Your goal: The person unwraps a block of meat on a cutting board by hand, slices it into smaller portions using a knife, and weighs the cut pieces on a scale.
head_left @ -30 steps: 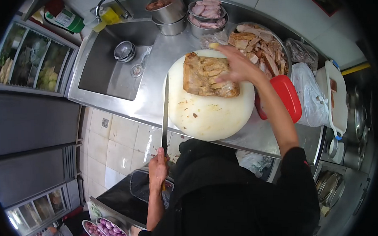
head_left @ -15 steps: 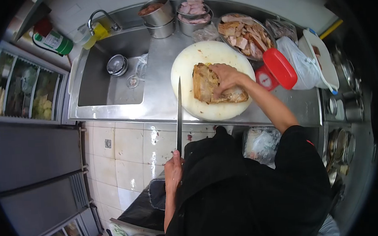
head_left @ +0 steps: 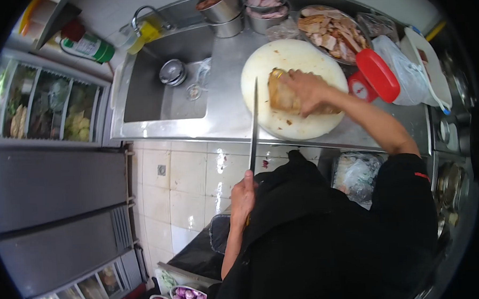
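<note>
Head view: long steel knife [head_left: 254,127] clenched by left hand [head_left: 243,200]; browned meat slab [head_left: 275,97], likely slippery, best pinned atop, under splayed right hand [head_left: 308,91].

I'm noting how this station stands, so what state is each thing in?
Knife: held in left hand, blade bare
Meat block: lying on board, under right hand
Board: dotted with scraps
Cut meat: heaped
Bowls: stacked in sink
Tap: no stream visible
</note>
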Demonstrator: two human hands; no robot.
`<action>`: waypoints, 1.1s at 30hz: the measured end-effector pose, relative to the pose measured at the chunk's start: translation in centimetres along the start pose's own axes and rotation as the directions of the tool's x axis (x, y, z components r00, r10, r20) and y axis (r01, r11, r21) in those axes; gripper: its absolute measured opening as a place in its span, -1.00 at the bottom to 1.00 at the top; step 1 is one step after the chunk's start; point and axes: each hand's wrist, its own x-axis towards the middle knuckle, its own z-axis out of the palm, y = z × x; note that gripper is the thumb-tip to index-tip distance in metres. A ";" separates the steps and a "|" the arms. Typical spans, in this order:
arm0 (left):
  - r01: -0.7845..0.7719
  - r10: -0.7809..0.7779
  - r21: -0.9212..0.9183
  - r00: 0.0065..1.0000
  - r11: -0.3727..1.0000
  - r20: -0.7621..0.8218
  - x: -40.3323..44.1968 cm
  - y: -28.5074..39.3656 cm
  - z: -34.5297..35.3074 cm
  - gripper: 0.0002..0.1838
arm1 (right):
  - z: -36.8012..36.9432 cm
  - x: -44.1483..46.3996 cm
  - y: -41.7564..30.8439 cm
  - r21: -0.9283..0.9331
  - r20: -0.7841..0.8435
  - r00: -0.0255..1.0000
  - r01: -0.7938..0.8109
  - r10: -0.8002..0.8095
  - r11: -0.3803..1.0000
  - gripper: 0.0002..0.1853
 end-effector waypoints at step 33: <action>-0.160 0.183 0.196 0.978 0.967 -0.105 -0.3 17.6 2.8 -0.26 | -8.5 4.1 0.6 0.009 -0.147 0.976 -0.161 0.161 0.987 -0.52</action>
